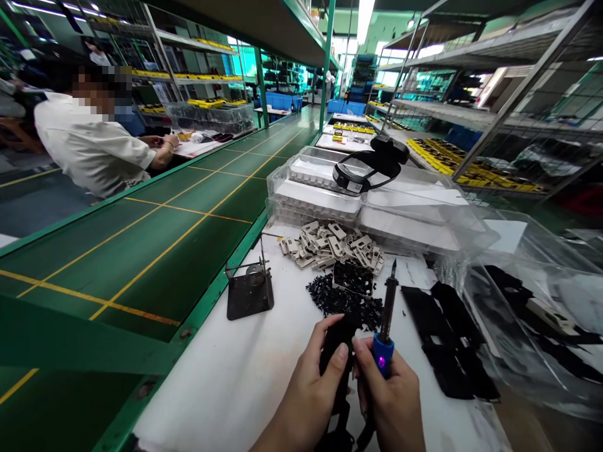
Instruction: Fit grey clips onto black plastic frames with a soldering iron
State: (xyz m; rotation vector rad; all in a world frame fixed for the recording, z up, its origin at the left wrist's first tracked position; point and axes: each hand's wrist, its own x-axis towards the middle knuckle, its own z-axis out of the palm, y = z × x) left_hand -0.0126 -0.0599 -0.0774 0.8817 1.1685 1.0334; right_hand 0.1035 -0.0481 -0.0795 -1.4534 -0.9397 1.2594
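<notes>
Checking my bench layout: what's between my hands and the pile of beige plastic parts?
Head view: small black parts heaped between the left hand, right hand and beige plastic parts.

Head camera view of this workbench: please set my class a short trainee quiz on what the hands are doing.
1. True or false: the right hand holds a blue-handled soldering iron.
2. Which lies nearer the hands: A, the heap of grey-beige plastic pieces, or B, the loose pile of small black plastic parts?
3. Short answer: what does the left hand hold?

Key:
1. True.
2. B.
3. A black moulded plastic piece.
</notes>
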